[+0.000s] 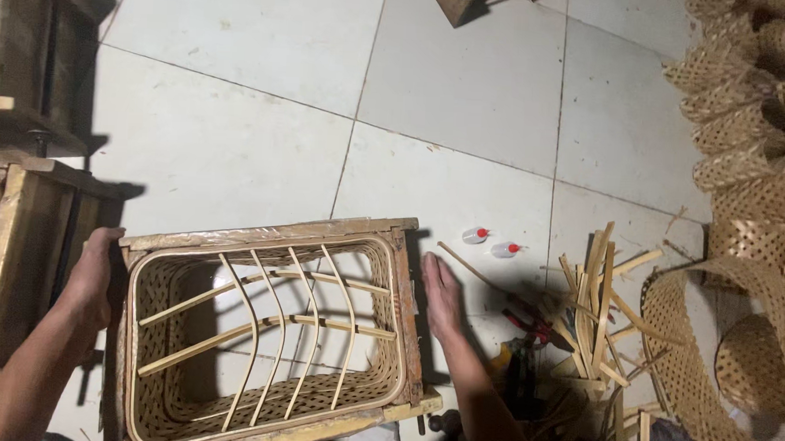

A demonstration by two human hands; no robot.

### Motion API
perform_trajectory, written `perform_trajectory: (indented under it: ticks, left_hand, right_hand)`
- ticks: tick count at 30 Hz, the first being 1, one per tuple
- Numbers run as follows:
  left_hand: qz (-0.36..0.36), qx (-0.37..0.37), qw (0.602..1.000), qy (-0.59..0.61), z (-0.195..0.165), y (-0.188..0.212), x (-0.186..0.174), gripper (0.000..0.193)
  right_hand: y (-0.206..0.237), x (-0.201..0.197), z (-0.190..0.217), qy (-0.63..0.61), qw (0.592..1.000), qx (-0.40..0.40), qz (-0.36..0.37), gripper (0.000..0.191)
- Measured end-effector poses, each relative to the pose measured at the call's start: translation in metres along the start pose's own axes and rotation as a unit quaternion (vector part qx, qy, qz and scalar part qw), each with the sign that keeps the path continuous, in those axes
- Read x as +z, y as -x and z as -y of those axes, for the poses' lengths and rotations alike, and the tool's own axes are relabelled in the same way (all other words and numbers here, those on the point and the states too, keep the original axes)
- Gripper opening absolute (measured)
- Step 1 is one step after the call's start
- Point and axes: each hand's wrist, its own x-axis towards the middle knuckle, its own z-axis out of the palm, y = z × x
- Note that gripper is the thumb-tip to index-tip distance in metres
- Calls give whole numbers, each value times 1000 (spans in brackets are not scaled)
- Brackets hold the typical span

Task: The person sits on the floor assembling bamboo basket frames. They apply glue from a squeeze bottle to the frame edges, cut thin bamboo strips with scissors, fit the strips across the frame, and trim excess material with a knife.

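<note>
— On the tiled floor (237, 143) in front of me, what sits between your hands?

— A wooden mould frame (273, 233) with a half-built woven bamboo basket (264, 330) seated inside it, rim flush with the frame, curved bamboo ribs (273, 321) crossing the opening. My left hand (95, 274) wraps the frame's left edge; my right hand (440, 293) lies flat and open against its right side. Neither grips the weave itself.

— So which step is this?

— I judge it's steadying or shifting the frame, with the ribs already set in.

— And next?

— Probably an even pull or lift from both sides, so the basket stays square. The two small glue bottles with red caps (490, 242) and loose bamboo strips (596, 300) lie just right of my hand, and stacked woven pieces (758, 131) sit farther right.
</note>
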Motion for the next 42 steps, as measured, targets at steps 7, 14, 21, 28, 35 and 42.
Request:
perform_trajectory:
  ticks: [7, 14, 21, 28, 35, 42]
  left_hand:
    - [9, 57, 997, -59, -27, 21, 9, 76]
    - [100, 329, 938, 53, -59, 41, 18, 67]
    - [155, 454, 836, 265, -119, -13, 39, 82]
    - [341, 425, 746, 382, -123, -68, 50, 106]
    - [147, 300, 874, 351, -70, -76, 50, 102]
    - [-72, 286, 934, 202, -11, -96, 58, 102]
  right_hand:
    - [4, -14, 37, -316, 931, 43, 180, 69]
    - [49, -72, 67, 313, 924, -207, -76, 64]
    - [47, -90, 37, -506, 841, -147, 125, 39]
    - [68, -65, -41, -335, 931, -142, -18, 16]
    - [152, -24, -69, 42, 999, 7, -11, 48]
    - [159, 25, -97, 75, 913, -371, 154, 47]
